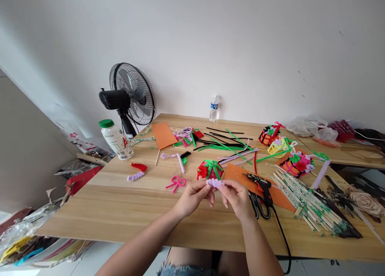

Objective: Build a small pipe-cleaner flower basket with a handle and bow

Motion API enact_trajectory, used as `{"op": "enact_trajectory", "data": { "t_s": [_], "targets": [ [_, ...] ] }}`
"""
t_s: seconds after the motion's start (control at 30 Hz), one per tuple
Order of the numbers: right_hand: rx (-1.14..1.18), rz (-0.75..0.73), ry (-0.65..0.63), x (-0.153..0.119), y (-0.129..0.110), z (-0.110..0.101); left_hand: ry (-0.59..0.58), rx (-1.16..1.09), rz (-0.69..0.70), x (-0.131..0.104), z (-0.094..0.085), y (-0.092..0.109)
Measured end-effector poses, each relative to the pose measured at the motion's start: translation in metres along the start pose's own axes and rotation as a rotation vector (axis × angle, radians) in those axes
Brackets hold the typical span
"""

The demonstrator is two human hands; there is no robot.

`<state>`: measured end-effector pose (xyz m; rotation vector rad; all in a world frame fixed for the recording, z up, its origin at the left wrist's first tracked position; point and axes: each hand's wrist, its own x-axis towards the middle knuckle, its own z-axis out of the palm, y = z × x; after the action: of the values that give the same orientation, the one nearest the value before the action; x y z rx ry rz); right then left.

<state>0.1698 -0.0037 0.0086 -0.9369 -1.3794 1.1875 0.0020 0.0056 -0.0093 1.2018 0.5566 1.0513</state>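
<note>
A short lilac coiled pipe-cleaner piece (214, 183) is stretched between my two hands near the table's front. My left hand (194, 195) pinches its left end, and my right hand (236, 195) pinches the right end. Just behind it sits a red and green fuzzy piece (210, 170). A pink bow (176, 183) lies to the left of my left hand. Farther left are a red coil (138, 167) and a lilac coil (135, 176). To the right of my right hand, a black glue gun (262, 186) rests on an orange sheet (282, 198), with scissors (259, 207) beside it.
Loose pipe cleaners (224, 142) lie across the table's middle. Bundled sticks (309, 204) and decorated fuzzy pieces (296, 164) are at the right. A fan (132, 93), a white bottle (116, 140) and a water bottle (213, 108) stand farther back. The glue gun's cable hangs over the front edge.
</note>
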Motion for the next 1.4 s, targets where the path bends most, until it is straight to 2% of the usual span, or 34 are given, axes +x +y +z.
{"op": "enact_trajectory", "data": {
  "t_s": [0.1,0.27,0.5,0.63,0.8,0.93,1.07,1.23,1.4],
  "targets": [
    [-0.014,0.023,-0.007,0.000,0.002,0.002,-0.006,0.075,0.007,-0.001,0.001,0.001],
    [-0.032,-0.017,-0.075,0.000,0.005,0.004,0.007,0.234,0.125,-0.001,0.003,0.005],
    [-0.119,-0.024,-0.095,-0.001,0.005,0.001,-0.018,0.341,0.138,0.000,-0.002,0.005],
    [-0.106,0.015,-0.090,-0.001,0.004,0.000,-0.143,0.255,0.044,0.001,-0.007,0.005],
    [-0.091,0.080,-0.106,0.000,0.001,0.002,-0.169,0.330,0.004,0.000,-0.012,0.003],
    [-0.096,0.106,-0.034,0.001,0.002,0.002,-0.126,0.371,0.033,-0.001,-0.008,0.006],
    [-0.068,0.126,0.019,0.001,0.002,0.000,-0.128,0.204,-0.031,-0.002,-0.009,0.011],
    [-0.055,0.142,-0.015,0.001,0.000,0.000,-0.020,-0.055,-0.036,-0.001,-0.019,0.011],
    [-0.071,0.154,-0.062,-0.001,-0.002,0.000,0.104,0.028,-0.033,0.001,-0.015,0.014]
  ]
}}
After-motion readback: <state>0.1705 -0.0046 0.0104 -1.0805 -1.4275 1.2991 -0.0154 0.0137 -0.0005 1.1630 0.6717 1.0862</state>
